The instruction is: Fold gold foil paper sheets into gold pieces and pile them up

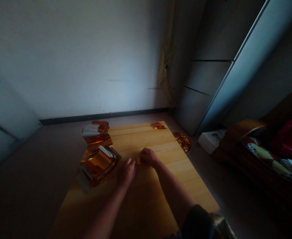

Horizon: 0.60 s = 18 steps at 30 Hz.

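Over the middle of the wooden table (185,176), my left hand (127,171) and my right hand (148,156) are close together. Both have their fingers closed on a small piece of copper-coloured foil (138,160) that shows between them. Most of that piece is hidden by the fingers. To the left of my left hand lies a stack of shiny copper foil sheets (97,164) with white paper edges. Behind it are another foil sheet (99,141) and a bundle of foil and white paper (93,129).
A small folded piece of copper foil (158,125) lies at the table's far right corner. Beyond the right edge, a container of crumpled foil (182,142) stands low by the floor. A white box (211,141), a wooden seat (247,127) and a tall refrigerator (205,73) are on the right.
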Available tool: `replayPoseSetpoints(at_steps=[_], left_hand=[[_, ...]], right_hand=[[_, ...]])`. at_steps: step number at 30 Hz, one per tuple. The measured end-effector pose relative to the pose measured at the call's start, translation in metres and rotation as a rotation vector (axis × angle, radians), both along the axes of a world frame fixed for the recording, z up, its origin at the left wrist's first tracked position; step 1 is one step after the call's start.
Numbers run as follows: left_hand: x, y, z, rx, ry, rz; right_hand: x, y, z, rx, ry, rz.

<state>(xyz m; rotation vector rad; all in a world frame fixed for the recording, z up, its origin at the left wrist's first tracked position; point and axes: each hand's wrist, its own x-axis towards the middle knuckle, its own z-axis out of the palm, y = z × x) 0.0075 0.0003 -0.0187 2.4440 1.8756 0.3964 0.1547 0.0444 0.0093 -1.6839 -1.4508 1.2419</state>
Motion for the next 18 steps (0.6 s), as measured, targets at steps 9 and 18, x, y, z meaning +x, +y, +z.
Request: replayPoseSetpoints(at_steps=[9, 18], left_hand=[[0.006, 0.004, 0.01, -0.006, 0.192, -0.004], [0.006, 0.009, 0.005, 0.021, 0.162, 0.028]], right_hand=[[0.004, -0.003, -0.015, 0.332, -0.189, 0.052], [0.018, -0.025, -0.018, 0.5, -0.683, 0.135]])
